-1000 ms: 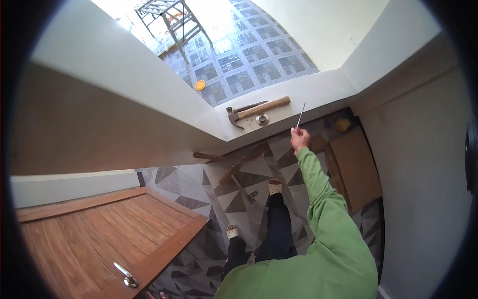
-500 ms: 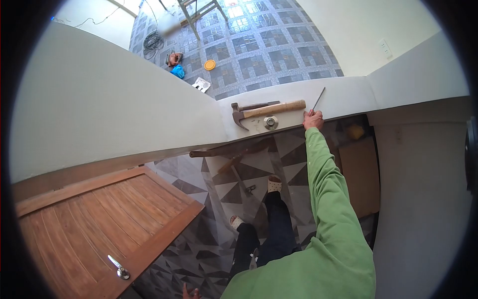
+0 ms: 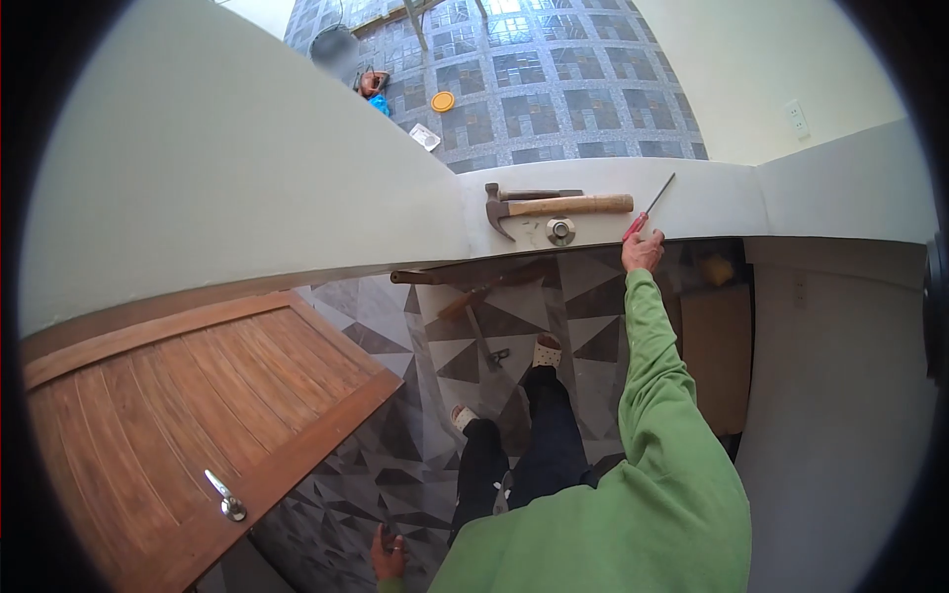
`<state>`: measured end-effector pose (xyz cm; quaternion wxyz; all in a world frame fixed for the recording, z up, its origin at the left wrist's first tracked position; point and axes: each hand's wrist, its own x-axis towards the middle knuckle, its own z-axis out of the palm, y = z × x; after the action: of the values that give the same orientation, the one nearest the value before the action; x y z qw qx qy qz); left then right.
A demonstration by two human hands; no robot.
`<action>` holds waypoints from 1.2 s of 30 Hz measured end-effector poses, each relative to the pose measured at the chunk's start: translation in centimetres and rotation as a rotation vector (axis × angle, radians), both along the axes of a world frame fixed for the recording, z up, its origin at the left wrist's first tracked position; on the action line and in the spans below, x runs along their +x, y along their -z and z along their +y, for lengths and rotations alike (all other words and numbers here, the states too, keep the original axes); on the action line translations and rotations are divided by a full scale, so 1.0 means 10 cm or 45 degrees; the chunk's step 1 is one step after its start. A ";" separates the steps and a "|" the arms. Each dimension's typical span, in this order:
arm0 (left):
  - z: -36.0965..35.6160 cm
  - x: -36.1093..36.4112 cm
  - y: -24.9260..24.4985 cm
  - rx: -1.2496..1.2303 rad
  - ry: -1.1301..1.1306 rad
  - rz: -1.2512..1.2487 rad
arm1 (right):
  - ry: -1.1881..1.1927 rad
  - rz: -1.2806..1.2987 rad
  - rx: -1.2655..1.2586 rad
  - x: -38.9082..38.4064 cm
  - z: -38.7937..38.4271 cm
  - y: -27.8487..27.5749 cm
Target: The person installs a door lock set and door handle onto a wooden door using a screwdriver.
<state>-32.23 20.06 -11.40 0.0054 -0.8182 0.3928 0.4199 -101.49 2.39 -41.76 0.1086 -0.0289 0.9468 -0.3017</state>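
On the white ledge lies a screwdriver (image 3: 649,207) with a red handle, its thin shaft pointing up and right. My right hand (image 3: 643,253) is at the ledge's front edge beside the handle's end, fingers parted and not wrapped round it. A claw hammer (image 3: 568,206) with a wooden handle rests to the left. Behind it is a dark metal tool (image 3: 539,193), partly hidden. In front of the hammer stands a round metal fitting (image 3: 560,231). Low in the view, my left hand (image 3: 388,553) hangs empty with its fingers spread.
A wooden door (image 3: 198,435) with a lever handle (image 3: 226,496) stands at the left. Below the ledge, a long-handled tool (image 3: 484,336) is on the patterned floor. A cardboard-coloured panel (image 3: 716,346) is at right. Beyond the ledge, a yellow lid (image 3: 443,102) lies on tiles.
My right hand has drawn back from the screwdriver, leaving more of the red handle showing. My left hand has come further into view. The camera view has shifted slightly.
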 end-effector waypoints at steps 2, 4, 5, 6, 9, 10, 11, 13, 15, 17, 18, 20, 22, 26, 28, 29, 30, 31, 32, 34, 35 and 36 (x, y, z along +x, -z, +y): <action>0.06 -0.01 0.01 0.022 -0.029 0.014 | 0.014 0.115 0.034 0.18 0.07 -0.03; 0.08 -0.14 -0.01 0.064 -0.125 0.003 | -0.292 0.290 -0.190 0.40 0.05 -0.37; 0.12 -0.15 0.02 0.063 -0.134 0.004 | -0.524 0.270 -0.225 0.46 0.03 -0.28; 0.16 -0.14 0.06 0.087 -0.096 0.004 | -0.755 0.244 -0.260 0.55 0.00 -0.22; 0.25 -0.13 0.13 0.098 -0.070 0.011 | -0.985 0.121 -0.283 0.86 -0.23 -0.32; 0.27 -0.14 0.16 0.084 -0.081 0.019 | -0.937 0.072 -0.205 0.91 -0.32 -0.28; 0.31 -0.13 0.18 0.076 -0.096 0.016 | -0.890 0.022 -0.130 0.96 -0.42 -0.25; 0.37 -0.06 0.21 0.020 -0.075 0.101 | -0.902 -0.004 -0.049 0.95 -0.54 -0.17; 0.45 0.03 0.27 -0.006 -0.045 0.083 | -0.924 0.010 0.084 0.88 -0.58 0.03; 0.51 0.02 0.28 -0.025 -0.016 0.079 | -0.943 0.022 0.061 0.85 -0.51 0.09; 0.48 -0.03 0.27 -0.038 -0.013 0.042 | -0.944 0.038 0.035 0.84 -0.51 0.08; 0.47 -0.03 0.36 -0.052 -0.022 0.011 | -0.970 0.048 -0.006 0.87 -0.43 0.01; 0.43 0.04 0.51 -0.279 0.246 0.129 | -0.922 0.084 -0.350 0.95 -0.29 -0.13; -0.14 -0.50 0.50 -0.435 0.437 0.221 | -0.628 -0.917 -0.879 1.45 0.15 -0.72; -0.43 -0.81 0.46 -0.492 0.486 0.347 | -0.420 -1.451 -1.288 1.85 0.45 -1.12; -0.56 -0.93 0.45 -0.494 0.486 0.437 | -0.432 -1.442 -1.286 2.05 0.57 -1.30; -0.67 -1.04 0.45 -0.596 0.549 0.489 | -0.432 -1.585 -1.410 2.27 0.68 -1.48; -0.75 -1.15 0.44 -0.698 0.611 0.541 | -0.430 -1.729 -1.531 2.49 0.79 -1.63; -0.83 -1.25 0.35 -0.732 0.624 0.632 | -0.442 -1.718 -1.526 2.69 0.89 -1.75; -0.94 -1.37 0.16 -0.840 0.672 0.771 | -0.562 -1.865 -1.486 3.06 1.00 -1.99; -0.94 -1.36 0.08 -0.906 0.707 0.812 | -0.639 -1.849 -1.447 3.27 1.05 -2.16; -0.92 -1.32 0.01 -0.928 0.684 0.807 | -0.672 -1.857 -1.435 3.46 1.12 -2.23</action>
<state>-45.38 10.83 -11.49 -0.2899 -0.4717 0.6900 0.4662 -66.88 13.58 -19.41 0.7058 -0.0945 0.3249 -0.6224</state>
